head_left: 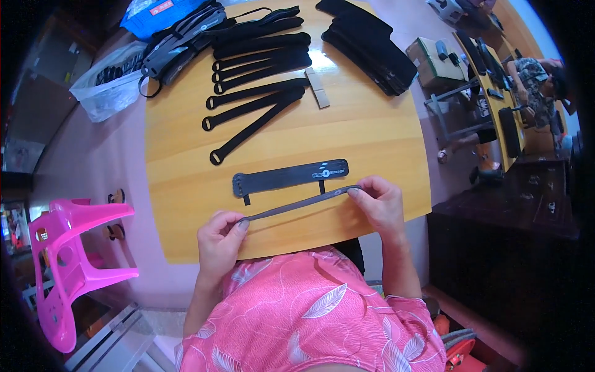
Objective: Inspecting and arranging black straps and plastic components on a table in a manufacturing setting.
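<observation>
My left hand pinches the left end of a narrow dark grey strap, and my right hand pinches its other end. Held taut, the strap slants up to the right above the near part of the table, seen nearly edge-on. Just beyond it lies a flat, wider dark grey strap with white print near its right end. Two short black tabs stick out from its near edge. Farther back, several black straps with looped ends are spread in a fan.
The wooden table also bears a stack of black fabric pieces, a small beige block and bundled grey straps. A clear plastic bag is at the far left. A pink stool stands left; another person sits at right.
</observation>
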`<state>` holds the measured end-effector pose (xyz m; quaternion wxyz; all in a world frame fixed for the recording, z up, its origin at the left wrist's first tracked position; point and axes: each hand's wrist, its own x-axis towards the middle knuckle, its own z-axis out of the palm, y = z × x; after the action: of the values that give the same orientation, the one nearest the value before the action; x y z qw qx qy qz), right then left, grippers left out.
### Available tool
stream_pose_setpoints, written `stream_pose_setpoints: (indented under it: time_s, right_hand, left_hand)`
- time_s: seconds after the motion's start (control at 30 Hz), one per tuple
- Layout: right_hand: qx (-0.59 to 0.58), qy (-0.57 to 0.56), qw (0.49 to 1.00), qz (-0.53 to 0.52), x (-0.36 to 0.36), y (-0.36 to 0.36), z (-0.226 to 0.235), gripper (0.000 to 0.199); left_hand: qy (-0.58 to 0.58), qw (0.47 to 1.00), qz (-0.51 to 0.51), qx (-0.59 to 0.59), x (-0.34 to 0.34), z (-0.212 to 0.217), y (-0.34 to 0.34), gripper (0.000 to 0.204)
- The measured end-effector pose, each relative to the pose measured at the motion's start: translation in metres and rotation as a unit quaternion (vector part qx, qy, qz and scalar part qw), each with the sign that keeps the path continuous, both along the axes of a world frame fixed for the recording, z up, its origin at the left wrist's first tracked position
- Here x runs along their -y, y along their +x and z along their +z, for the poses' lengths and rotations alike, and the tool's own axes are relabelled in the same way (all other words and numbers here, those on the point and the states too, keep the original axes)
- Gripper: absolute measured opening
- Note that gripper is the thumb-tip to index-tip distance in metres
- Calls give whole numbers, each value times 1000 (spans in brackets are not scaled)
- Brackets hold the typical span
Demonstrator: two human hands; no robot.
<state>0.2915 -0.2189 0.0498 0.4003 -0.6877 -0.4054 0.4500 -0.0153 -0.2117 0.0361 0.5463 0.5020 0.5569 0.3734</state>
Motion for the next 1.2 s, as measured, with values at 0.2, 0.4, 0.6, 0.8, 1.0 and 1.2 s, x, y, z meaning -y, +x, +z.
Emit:
stream_pose_setpoints:
  time_s: [0.2, 0.4, 0.6, 0.8, 1.0, 1.2]
  right_hand:
    - [145, 97, 982, 67, -7, 4, -11, 8]
    - [126, 74, 988, 53, -18, -1, -8, 8]
    - [163, 54, 983, 58, -27, -2, -10, 8]
    - [178, 38, 983, 33, -31, -5, -16, 11]
    - [203, 20, 978, 33, -35, -6, -16, 12]
    - [200, 4, 979, 31, -37, -7, -15, 13]
  left_hand:
    - [-93, 993, 55, 52, -8, 5, 5, 14]
    - [-21, 993, 117, -10, -20, -5, 17, 11]
    - [-23, 989, 140, -40, -33, -9, 16, 7]
    - [-63, 987, 146, -37, -35, -14, 18, 6]
    - [-47, 985, 158, -46, -36, -16, 21, 6]
    - [-41, 985, 160, -57, -36, -16, 23, 6]
